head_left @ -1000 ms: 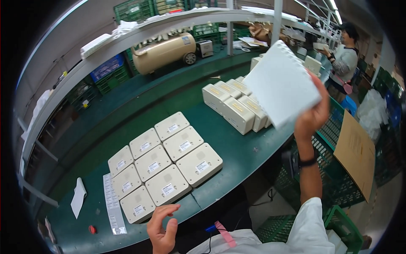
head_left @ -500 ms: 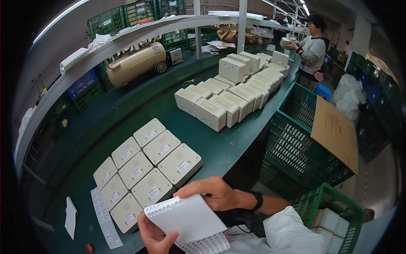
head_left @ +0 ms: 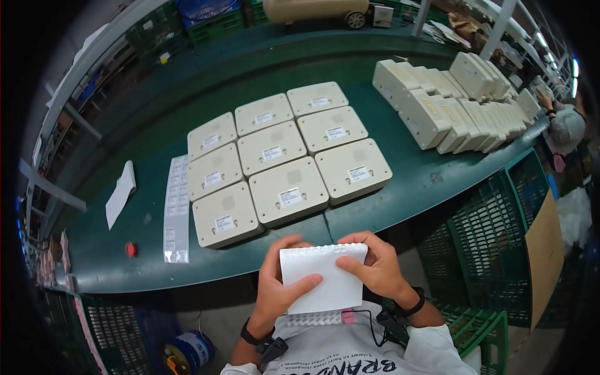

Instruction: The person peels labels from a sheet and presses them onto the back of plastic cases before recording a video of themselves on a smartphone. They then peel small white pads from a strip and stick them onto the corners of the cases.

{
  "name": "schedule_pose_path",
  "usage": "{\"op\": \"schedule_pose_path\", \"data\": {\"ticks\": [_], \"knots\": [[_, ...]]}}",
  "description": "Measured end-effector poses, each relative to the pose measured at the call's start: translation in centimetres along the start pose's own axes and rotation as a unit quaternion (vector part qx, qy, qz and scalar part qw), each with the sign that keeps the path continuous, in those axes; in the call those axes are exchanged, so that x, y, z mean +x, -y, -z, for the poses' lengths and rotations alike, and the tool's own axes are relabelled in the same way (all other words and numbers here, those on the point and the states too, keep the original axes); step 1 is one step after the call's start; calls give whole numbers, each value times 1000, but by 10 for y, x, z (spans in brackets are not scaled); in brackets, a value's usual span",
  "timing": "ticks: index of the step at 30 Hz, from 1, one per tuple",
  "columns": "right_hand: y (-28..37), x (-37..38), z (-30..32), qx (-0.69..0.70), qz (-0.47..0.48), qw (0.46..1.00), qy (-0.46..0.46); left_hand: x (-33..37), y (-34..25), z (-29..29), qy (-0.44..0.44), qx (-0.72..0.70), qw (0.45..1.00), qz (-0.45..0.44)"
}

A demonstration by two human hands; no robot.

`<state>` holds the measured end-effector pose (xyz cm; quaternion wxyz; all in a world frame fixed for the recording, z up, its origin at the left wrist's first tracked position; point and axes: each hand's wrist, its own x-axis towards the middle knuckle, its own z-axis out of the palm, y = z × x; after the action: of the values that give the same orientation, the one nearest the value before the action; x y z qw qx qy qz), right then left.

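Observation:
Between my two hands is a white sheet of clear round stick-on pads [head_left: 322, 287], its upper edge lined with a row of the pads and more pads showing under its lower edge. My left hand [head_left: 278, 284] grips the sheet's left side, thumb flat on the white face. On the opposite side my right hand [head_left: 380, 265] is closed round the upper right corner, its thumb near the pad row. Fingers behind the sheet are hidden. Just beyond my hands, several cream plastic boxes [head_left: 272, 149] lie in a block on the green table [head_left: 300, 232], each with a white label.
A strip of printed labels [head_left: 177, 215] lies left of the boxes, near a folded white paper [head_left: 120, 197] and a small red cap [head_left: 130, 249]. More cream boxes [head_left: 425, 119] stand stacked at the far right. Green crates [head_left: 484, 237] stand beside the table; another person [head_left: 565, 125] stands beyond.
My view has turned, so the table things sit differently in it. My right hand has moved from the sheet's top edge to its right side, and the sheet is held more squarely before me.

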<state>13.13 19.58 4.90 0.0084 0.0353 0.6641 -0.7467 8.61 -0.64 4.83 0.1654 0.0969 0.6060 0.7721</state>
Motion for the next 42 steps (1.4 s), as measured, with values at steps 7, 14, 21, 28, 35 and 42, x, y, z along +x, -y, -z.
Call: {"op": "schedule_pose_path", "data": {"ticks": [7,14,21,28,35,42], "knots": [[-7,3,6,-75,-8,995,62,-3,18,16,27,-42,995,83],[7,39,3,-284,222,929,83,6,17,17,-11,61,997,50],[10,55,-18,-409,293,856,123,6,10,34,-28,150,988,23],[13,84,-69,-396,262,857,198,-7,8,76,-97,185,978,-24],[19,139,-144,-289,231,882,292,-43,5,144,-283,87,954,42],[1,181,-203,-349,170,839,381,-45,6,181,-300,37,952,44]]}}
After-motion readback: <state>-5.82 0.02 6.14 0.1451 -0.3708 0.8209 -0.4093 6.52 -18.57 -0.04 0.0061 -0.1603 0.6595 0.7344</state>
